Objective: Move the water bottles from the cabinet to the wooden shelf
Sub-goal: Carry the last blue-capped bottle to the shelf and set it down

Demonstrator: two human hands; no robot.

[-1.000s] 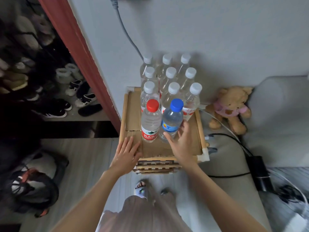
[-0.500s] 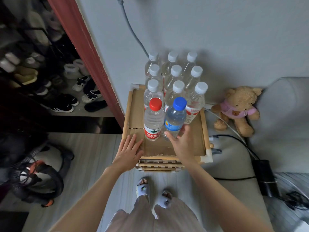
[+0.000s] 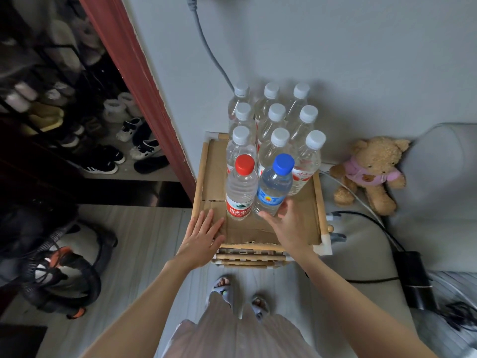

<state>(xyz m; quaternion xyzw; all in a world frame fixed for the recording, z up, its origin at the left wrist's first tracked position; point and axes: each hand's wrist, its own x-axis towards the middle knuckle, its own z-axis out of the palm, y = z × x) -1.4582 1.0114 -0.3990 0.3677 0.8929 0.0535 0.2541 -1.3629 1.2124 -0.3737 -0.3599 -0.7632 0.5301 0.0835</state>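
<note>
— The bottles are all on the wooden shelf [image 3: 318,202] now, aren't they?

— Eleven I can count. Her right hand [image 3: 291,226] is spread, fingertips against the blue-capped bottle [image 3: 274,188], not wrapped round it. The left hand [image 3: 204,235] lies flat on the cardboard liner [image 3: 296,228], holding nothing.

— What might go wrong?

— A shove there could tip that bottle into the red-capped bottle [image 3: 241,187] just left of it (they touch), and rock the white-capped bottles [image 3: 276,130] behind.
</note>
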